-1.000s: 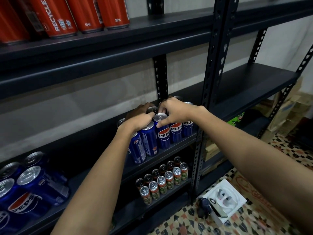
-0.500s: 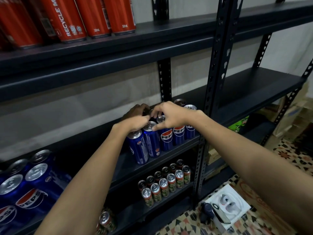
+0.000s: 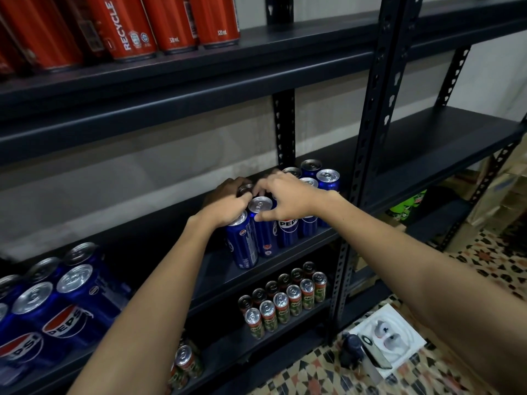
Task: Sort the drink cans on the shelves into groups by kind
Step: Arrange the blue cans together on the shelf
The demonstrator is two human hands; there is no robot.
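**Both hands on the blue Pepsi cans, middle shelf**

The cluster of blue cans [image 3: 282,220] stands upright on the middle shelf [image 3: 222,269], near its right end beside the black upright post [image 3: 368,155]. One can in the front row shows "PEPSI" only in part, the last letter hidden by the right wrist; the small print on the two cans left of it is too fine to read.

The left hand [image 3: 225,208] lies over the top of the leftmost front can, its fingers curled round the rim of a can behind; how many cans it grips cannot be told. The right hand [image 3: 288,199] is spread across the can tops with bent fingers, thumb touching the upper side of a front can just below its lid; whether it truly pinches that can is unclear.

A second group of blue cans [image 3: 57,312] fills the near left of the same shelf, "PEPSI" legible on two labels, the outer cans cut off by the frame edge.

On the top shelf stand red cans [image 3: 137,24], tops cut off; one reads "RECYCLE", two read "320 mL". No brand shows.

The lower shelf holds small green-and-red cans [image 3: 285,302] in two rows, their labels too small to read; more of them [image 3: 185,362] sit partly hidden behind the left forearm.

On the patterned floor lies a white packet [image 3: 390,337] with unclear contents.
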